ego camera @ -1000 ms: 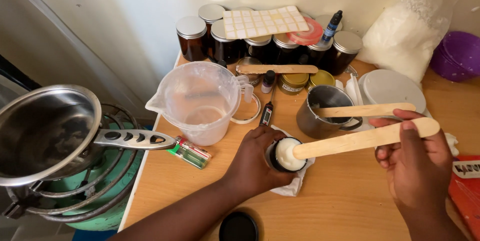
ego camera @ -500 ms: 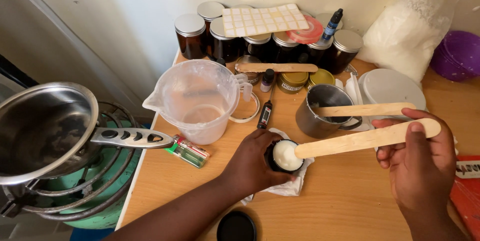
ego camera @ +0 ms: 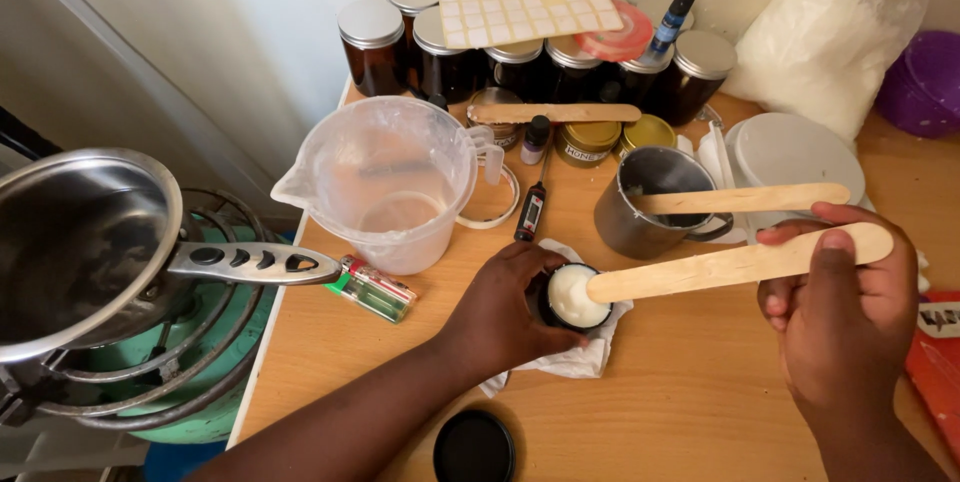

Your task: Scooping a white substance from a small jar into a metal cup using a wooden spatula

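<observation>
A small dark jar [ego camera: 572, 298] full of white cream sits on a crumpled tissue [ego camera: 575, 357] on the wooden table [ego camera: 680, 412]. The left hand [ego camera: 505, 307] is wrapped around the jar. The right hand [ego camera: 840, 317] pinches a wooden stick [ego camera: 735, 264], whose tip rests on the cream. Just behind stands a metal cup [ego camera: 645, 204]; a black lid [ego camera: 473, 447] lies nearer.

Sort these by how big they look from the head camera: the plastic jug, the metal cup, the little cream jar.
1. plastic jug, clearly largest.
2. metal cup.
3. cream jar, smallest, steadied by the left hand.
</observation>
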